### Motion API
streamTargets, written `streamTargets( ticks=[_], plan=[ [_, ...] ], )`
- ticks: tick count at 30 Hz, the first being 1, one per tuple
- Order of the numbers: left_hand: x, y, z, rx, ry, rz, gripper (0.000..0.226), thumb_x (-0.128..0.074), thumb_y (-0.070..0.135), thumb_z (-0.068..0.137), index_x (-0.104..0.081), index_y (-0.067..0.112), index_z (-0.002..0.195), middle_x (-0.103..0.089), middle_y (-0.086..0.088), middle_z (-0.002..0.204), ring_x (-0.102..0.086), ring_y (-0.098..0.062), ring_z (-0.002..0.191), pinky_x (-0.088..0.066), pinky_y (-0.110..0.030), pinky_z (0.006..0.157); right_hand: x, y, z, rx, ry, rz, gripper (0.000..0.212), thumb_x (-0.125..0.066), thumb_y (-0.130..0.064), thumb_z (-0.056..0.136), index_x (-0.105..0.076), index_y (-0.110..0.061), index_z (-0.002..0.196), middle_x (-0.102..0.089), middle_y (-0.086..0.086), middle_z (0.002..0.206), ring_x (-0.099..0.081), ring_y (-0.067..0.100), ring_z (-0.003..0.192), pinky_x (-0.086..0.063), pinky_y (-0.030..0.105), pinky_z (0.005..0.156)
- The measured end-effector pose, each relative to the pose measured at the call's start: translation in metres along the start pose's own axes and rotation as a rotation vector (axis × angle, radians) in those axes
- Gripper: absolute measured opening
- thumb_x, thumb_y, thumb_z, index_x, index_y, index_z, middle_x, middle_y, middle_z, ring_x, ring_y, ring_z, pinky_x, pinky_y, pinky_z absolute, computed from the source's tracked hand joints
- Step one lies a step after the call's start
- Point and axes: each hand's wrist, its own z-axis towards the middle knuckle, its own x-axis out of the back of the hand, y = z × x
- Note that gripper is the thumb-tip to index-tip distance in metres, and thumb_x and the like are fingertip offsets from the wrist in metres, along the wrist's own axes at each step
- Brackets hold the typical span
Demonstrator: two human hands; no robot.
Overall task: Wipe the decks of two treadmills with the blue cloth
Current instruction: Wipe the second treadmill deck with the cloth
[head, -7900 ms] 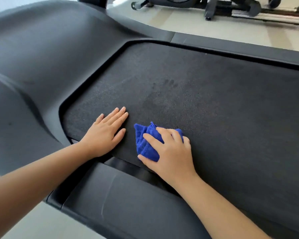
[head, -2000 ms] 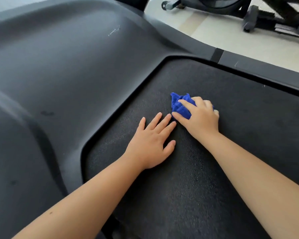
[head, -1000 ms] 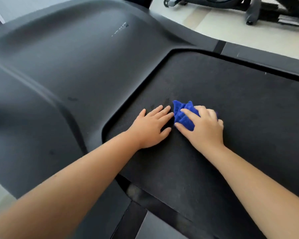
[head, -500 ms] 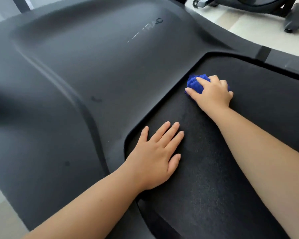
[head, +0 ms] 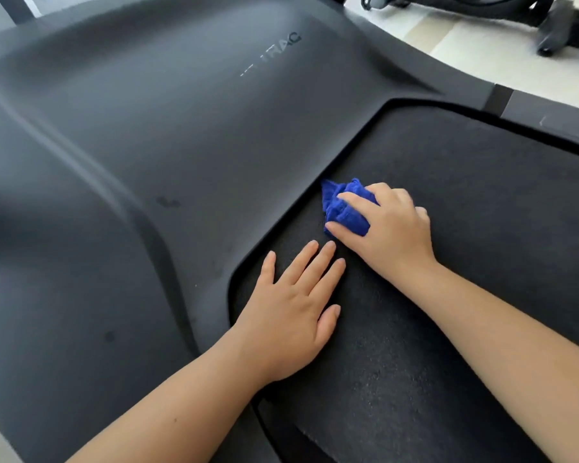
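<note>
A: Where does the one view sit?
B: On the person's head, facing forward and down, close above the black textured treadmill deck (head: 465, 212); dark grey moulded plastic cover (head: 147, 128) left, pale floor (head: 448, 51) top right.

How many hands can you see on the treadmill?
2. The left hand lies flat on the belt, nearer the camera. The right hand, just beyond it, grips the blue cloth against the belt beside the grey cover.
</note>
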Motion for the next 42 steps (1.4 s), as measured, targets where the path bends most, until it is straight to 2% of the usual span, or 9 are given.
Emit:
streamTargets(
  ticks=[3, 8, 16, 22, 26, 32, 35, 39, 42],
  plan=[
    [-0.002, 0.0, -0.002, 0.001, 0.031, 0.015, 0.053, -0.029, 0.038, 0.089, -0.053, 0.014, 0.13, -0.049, -0.005, 0.138, -0.046, -0.024, 0.126, -0.042, -0.058, 0.088, -0.007, 0.023, 0.037, -0.158, -0.125, -0.034, 0.055, -0.051, -0.062, 0.083, -0.052, -0.033, 0.13, -0.047, 0.001, 0.13, -0.039, 0.027, 0.119, -0.036, 0.046, 0.09],
    [-0.004, 0.0, -0.001, 0.006, 0.048, -0.002, 0.054, -0.03, 0.038, 0.088, -0.052, 0.014, 0.13, -0.048, -0.006, 0.139, -0.045, -0.024, 0.127, -0.04, -0.059, 0.089, -0.012, 0.036, 0.059, -0.408, -0.094, -0.039, 0.056, -0.049, -0.06, 0.086, -0.047, -0.031, 0.134, -0.043, 0.005, 0.135, -0.034, 0.028, 0.123, -0.03, 0.049, 0.097],
    [-0.005, 0.001, -0.001, 0.014, 0.072, -0.002, 0.054, -0.031, 0.038, 0.086, -0.054, 0.014, 0.128, -0.049, -0.006, 0.137, -0.047, -0.025, 0.125, -0.042, -0.06, 0.087, 0.002, 0.012, 0.002, -0.042, 0.027, -0.028, 0.054, -0.052, -0.065, 0.076, -0.064, -0.03, 0.116, -0.058, 0.003, 0.114, -0.052, 0.031, 0.103, -0.041, 0.046, 0.078],
    [0.0, 0.001, -0.001, 0.018, 0.056, -0.017, 0.055, -0.031, 0.038, 0.085, -0.056, 0.014, 0.126, -0.052, -0.006, 0.135, -0.049, -0.024, 0.123, -0.044, -0.058, 0.085, -0.02, 0.016, 0.071, -0.444, -0.12, -0.06, 0.055, -0.046, -0.059, 0.087, -0.045, -0.033, 0.136, -0.038, 0.004, 0.138, -0.032, 0.028, 0.126, -0.027, 0.052, 0.1],
    [0.012, -0.001, 0.003, 0.009, 0.049, -0.034, 0.053, -0.032, 0.038, 0.078, -0.065, 0.016, 0.114, -0.06, -0.004, 0.124, -0.057, -0.023, 0.114, -0.048, -0.053, 0.081, -0.012, -0.004, 0.039, -0.29, -0.132, -0.046, 0.054, -0.049, -0.059, 0.086, -0.048, -0.032, 0.132, -0.043, 0.004, 0.134, -0.036, 0.028, 0.121, -0.031, 0.051, 0.096],
    [0.04, -0.017, -0.015, 0.033, 0.122, -0.053, 0.038, -0.035, 0.031, 0.079, -0.071, 0.019, 0.082, -0.07, 0.007, 0.094, -0.065, -0.015, 0.096, -0.045, -0.05, 0.088, 0.001, -0.036, -0.03, -0.025, 0.051, 0.013, 0.054, -0.045, -0.063, 0.073, -0.069, -0.027, 0.104, -0.063, 0.004, 0.101, -0.058, 0.031, 0.089, -0.044, 0.046, 0.07],
    [0.059, -0.027, -0.027, 0.013, 0.111, 0.056, 0.04, -0.035, 0.032, 0.08, -0.071, 0.015, 0.089, -0.069, -0.001, 0.103, -0.063, -0.02, 0.103, -0.043, -0.054, 0.09, -0.003, -0.024, 0.001, -0.073, -0.098, -0.008, 0.053, -0.052, -0.064, 0.08, -0.059, -0.032, 0.121, -0.054, 0.002, 0.119, -0.047, 0.029, 0.109, -0.038, 0.047, 0.084],
    [0.069, -0.042, -0.05, 0.01, 0.067, 0.123, 0.045, -0.035, 0.032, 0.082, -0.066, 0.011, 0.108, -0.061, -0.008, 0.122, -0.052, -0.028, 0.12, -0.034, -0.057, 0.097, -0.008, -0.031, 0.041, -0.39, -0.189, -0.005, 0.055, -0.046, -0.059, 0.088, -0.042, -0.034, 0.137, -0.037, 0.003, 0.139, -0.031, 0.027, 0.125, -0.028, 0.051, 0.1],
    [0.062, -0.056, -0.07, 0.077, 0.045, 0.117, 0.047, -0.035, 0.033, 0.087, -0.061, 0.009, 0.118, -0.056, -0.009, 0.129, -0.046, -0.028, 0.126, -0.024, -0.047, 0.107, -0.008, -0.061, 0.009, -0.295, -0.171, 0.012, 0.052, -0.045, -0.058, 0.087, -0.048, -0.032, 0.132, -0.043, 0.003, 0.133, -0.037, 0.027, 0.12, -0.031, 0.05, 0.095]
  ],
)
